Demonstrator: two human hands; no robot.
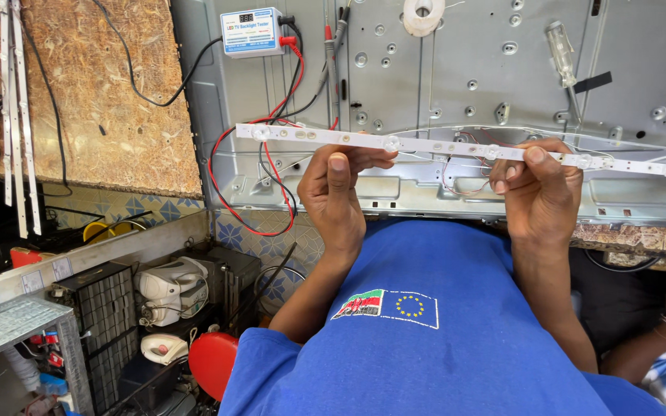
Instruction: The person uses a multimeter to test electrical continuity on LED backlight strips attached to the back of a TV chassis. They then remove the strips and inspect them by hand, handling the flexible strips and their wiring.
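Note:
I hold a long white LED backlight strip (433, 145) level in front of me, above a grey metal TV back panel (464, 69). My left hand (337, 189) pinches the strip left of its middle, thumb up against its lower edge. My right hand (537, 189) grips it further right, thumb on top. The strip carries several small round lenses and runs past the right hand toward the frame's right edge. I wear a blue shirt.
A small white backlight tester box (250, 32) with red and black leads (229, 166) sits at the panel's top left. A screwdriver (564, 54) and a roll of white tape (423, 15) lie on the panel. Spare strips (17, 115) lean at left; appliances clutter the floor (167, 293).

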